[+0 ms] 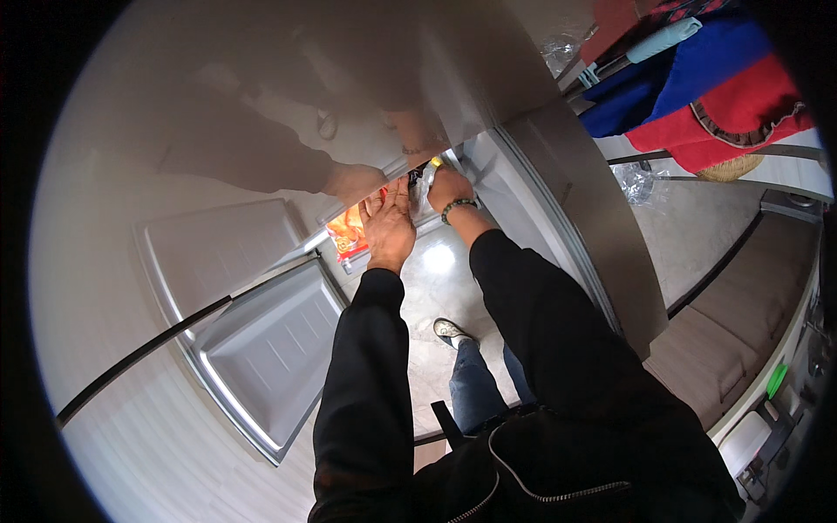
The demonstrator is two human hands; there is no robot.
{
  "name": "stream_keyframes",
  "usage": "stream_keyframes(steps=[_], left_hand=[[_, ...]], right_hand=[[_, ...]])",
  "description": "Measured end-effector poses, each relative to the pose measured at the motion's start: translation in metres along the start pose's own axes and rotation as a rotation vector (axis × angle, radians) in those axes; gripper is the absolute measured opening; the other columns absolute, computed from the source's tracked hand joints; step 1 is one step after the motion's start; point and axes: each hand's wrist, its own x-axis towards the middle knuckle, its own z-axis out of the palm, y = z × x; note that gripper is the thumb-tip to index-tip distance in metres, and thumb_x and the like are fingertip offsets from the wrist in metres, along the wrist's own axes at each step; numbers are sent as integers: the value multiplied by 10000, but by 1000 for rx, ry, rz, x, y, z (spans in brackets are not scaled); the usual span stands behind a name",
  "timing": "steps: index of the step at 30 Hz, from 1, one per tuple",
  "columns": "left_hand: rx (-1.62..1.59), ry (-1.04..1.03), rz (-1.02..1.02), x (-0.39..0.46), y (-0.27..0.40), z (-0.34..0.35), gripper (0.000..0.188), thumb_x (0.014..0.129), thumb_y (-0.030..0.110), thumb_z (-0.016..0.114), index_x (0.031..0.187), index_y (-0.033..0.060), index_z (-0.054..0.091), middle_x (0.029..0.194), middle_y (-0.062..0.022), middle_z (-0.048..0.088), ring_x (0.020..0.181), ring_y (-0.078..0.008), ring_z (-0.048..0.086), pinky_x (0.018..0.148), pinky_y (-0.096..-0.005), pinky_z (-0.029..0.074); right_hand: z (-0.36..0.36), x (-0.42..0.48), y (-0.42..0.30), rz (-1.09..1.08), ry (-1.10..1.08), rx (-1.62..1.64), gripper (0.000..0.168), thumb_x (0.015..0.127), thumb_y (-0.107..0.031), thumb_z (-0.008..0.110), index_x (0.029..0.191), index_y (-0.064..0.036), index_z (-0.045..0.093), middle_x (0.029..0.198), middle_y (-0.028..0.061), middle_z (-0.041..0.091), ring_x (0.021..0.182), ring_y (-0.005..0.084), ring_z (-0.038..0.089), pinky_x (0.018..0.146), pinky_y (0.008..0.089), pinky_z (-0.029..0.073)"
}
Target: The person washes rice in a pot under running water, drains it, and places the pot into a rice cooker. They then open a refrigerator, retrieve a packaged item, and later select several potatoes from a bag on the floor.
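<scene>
My left hand (390, 225) lies with its back up and fingers spread over the inside of a lit refrigerator compartment. Just left of it is a red and orange food package (350, 232), partly covered by that hand. My right hand (451, 189), with a beaded bracelet on the wrist, curls around a clear plastic package (424, 186). A small yellow item (436, 161) shows at its fingers, too small to name. Dark contents sit between the hands; the fingertips and deeper inside are hidden by the upper refrigerator front (261, 98).
An open refrigerator door (556, 216) stands at my right and another open door panel (268, 359) at my left. Cloths hang over a rack, blue (693, 72) and red (739, 111). Beyond the right door are brown cabinets (732, 314). My shoe (451, 330) rests on the tiled floor.
</scene>
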Motion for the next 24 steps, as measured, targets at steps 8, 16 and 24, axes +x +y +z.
stream_keyframes(steps=[8, 16, 24], left_hand=[[-24, -118, -7, 2, -3, -13, 585, 845, 165, 467, 1390, 194, 256, 1459, 50, 210, 1343, -261, 194, 1067, -495, 153], [-51, -124, -4, 4, -2, -20, 518, 882, 191, 444, 1377, 197, 289, 1460, 54, 204, 1340, -255, 208, 1065, -496, 144], [-978, 139, -223, -23, -18, -11, 566, 840, 232, 595, 1313, 24, 363, 1225, -97, 517, 1154, -211, 447, 984, -340, 303]], right_hand=[[10, 2, -6, 48, -163, -63, 421, 708, -336, 659, 1034, -72, 617, 1070, 122, 607, 1013, 274, 575, 847, 378, 469], [-27, 18, 0, 178, -231, 172, 518, 642, -378, 652, 1052, -64, 612, 1103, 183, 584, 1051, 307, 553, 879, 370, 451], [-13, -56, 54, -2, -20, 514, 445, 707, -378, 662, 910, 14, 605, 894, 166, 636, 817, 260, 618, 704, 340, 490]])
